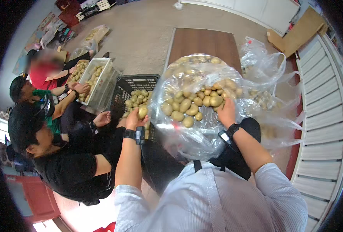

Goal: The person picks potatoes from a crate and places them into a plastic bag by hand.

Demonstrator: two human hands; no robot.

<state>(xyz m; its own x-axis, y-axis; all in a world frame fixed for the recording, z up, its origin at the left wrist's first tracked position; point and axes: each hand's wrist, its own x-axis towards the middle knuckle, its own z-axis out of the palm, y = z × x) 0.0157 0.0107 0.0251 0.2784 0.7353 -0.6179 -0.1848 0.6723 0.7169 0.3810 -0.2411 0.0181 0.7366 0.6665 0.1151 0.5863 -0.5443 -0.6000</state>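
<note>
My left hand (132,120) is closed on a potato (143,112), held over the near right side of a black plastic crate (138,80). More potatoes (138,97) lie inside that crate. My right hand (227,113) reaches into a big clear plastic bag (194,135) in front of me. Its fingers curl around a potato (216,101) at the right of the pile; part of the grip is hidden. Loose potatoes (185,105) of mixed sizes fill the opened bag.
To the left, a person in black (63,170) sits close beside the crate. Farther along, others work at a white crate (96,79) of potatoes. Clear plastic bags (268,96) lie on the right, beside a slatted white panel (322,116). A brown board (202,42) lies behind the bag.
</note>
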